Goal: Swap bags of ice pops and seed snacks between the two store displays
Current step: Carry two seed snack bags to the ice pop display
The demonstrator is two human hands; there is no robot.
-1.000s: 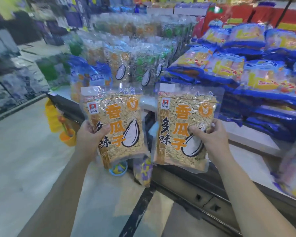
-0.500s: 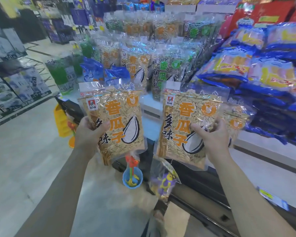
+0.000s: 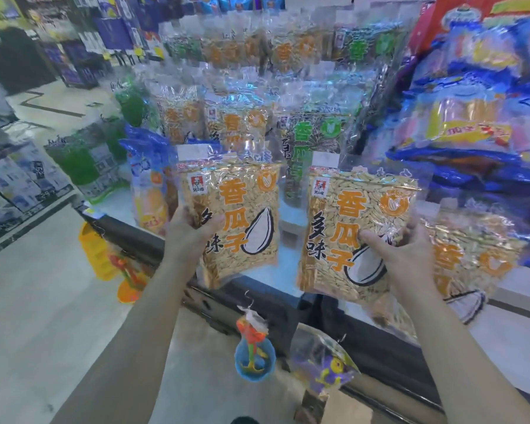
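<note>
— What's the place like?

— A shop aisle with a pale glossy floor (image 3: 34, 316). A low white shelf (image 3: 291, 215) with a dark front edge runs from the left toward the lower right. Seed bags (image 3: 236, 123) stand in rows at its back, some with orange print, some with green. On the right, blue ice-pop bags (image 3: 468, 123) are piled high. Small toys (image 3: 253, 353) in clear wrap hang from the shelf's front edge.

— And the hands?

— The left hand (image 3: 190, 237) has its fingers curled round the lower left edge of one seed bag, the left bag (image 3: 231, 221), thumb across the front. The right hand (image 3: 407, 255) grips the right bag (image 3: 355, 234) the same way at its lower right side, thumb on the printed seed. Both bags are held upright in the air in front of the shelf, side by side, not touching.

— Anything you can't make out?

— Plenty. The shelves at far left (image 3: 16, 175) are blurred into grey and blue boxes. Another seed bag (image 3: 471, 255) sits just beside the right hand, smeared; I cannot tell whether the hand touches it. An orange-and-blue bag (image 3: 149, 191) is half hidden behind the left bag. The fingers behind both bags are out of sight.
</note>
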